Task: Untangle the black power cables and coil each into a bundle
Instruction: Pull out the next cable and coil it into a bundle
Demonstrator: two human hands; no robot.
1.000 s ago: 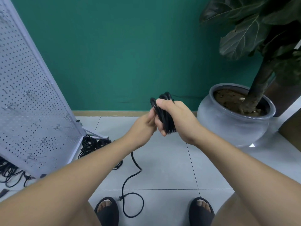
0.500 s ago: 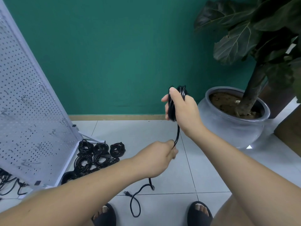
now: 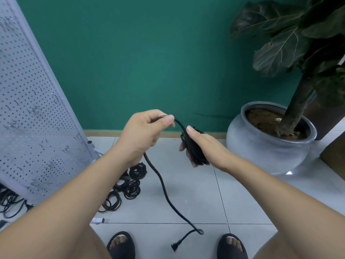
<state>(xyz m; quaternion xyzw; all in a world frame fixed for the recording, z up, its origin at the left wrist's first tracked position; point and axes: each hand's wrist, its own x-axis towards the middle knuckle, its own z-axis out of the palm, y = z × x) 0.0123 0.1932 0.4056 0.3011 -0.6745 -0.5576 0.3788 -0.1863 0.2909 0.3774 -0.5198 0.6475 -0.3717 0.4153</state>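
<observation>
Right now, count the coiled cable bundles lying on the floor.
3 show clearly beside the pegboard: the farthest bundle, the middle bundle, the nearest bundle. The left forearm covers the cluster's edge, so more may be hidden.

1. The person is wearing a pair of black slide sandals, the left sandal [image 3: 121, 245] and the right sandal [image 3: 232, 246].
2. Each sandal is showing one wide, plain, rounded band across the foot, matte in finish, and is leaving the toes open at the front.
3. The left forearm [image 3: 74, 193] and the right forearm [image 3: 270, 184] are showing bare from the lower edge of the view up to the wrists.
4. The left hand [image 3: 143, 131] and the right hand [image 3: 203, 146] are going bare too, with the thumbnails showing short and plain.
5. The left leg [image 3: 97, 245] and the right leg [image 3: 268, 249] are showing bare beside the sandals.
</observation>
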